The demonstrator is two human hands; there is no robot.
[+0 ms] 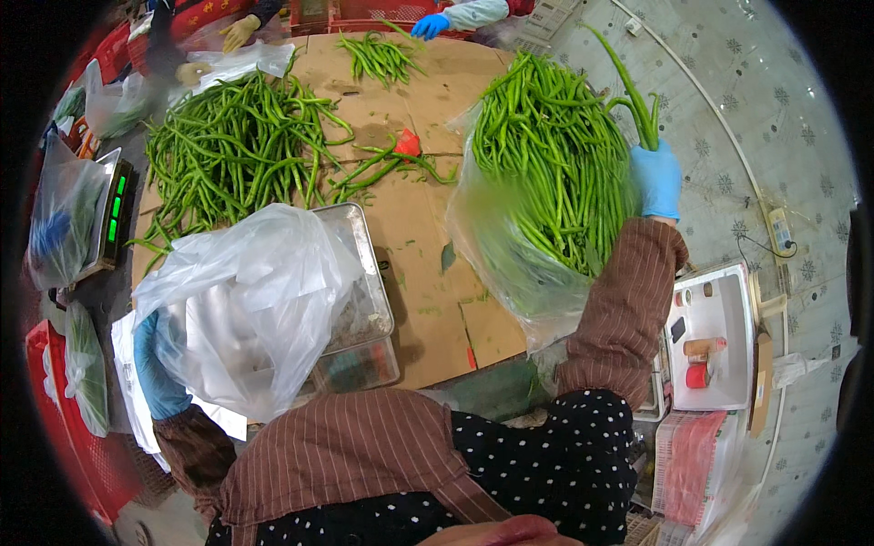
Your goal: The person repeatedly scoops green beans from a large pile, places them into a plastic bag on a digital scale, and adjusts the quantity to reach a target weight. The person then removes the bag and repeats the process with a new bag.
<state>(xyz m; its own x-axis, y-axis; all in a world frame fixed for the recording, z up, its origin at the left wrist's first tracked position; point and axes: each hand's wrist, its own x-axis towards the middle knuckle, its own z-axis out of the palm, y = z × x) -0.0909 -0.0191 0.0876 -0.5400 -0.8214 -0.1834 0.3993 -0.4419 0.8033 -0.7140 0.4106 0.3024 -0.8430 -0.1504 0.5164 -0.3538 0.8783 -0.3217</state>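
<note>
My right hand (657, 179), in a light blue glove, grips a few long green chili peppers (640, 116) upright, beside the right edge of a large pile of green chili peppers (553, 150) in a clear plastic bag (498, 273). On the left, my left hand (151, 368), gloved in blue, is at the side of an empty-looking translucent plastic bag (252, 286); its fingers are partly hidden by the film. That bag lies over part of a metal tray (362, 273). Behind it spreads a loose heap of green chili peppers (239, 150). Several peppers lie by a red scrap (407, 142).
Cardboard (430, 327) covers the table. A co-worker's blue-gloved hand (430, 26) is near a small pepper pile (377, 58); another person's gloved hand (240, 33) is at top left. A scale (109, 211) stands left, a white foam box (730, 341) right.
</note>
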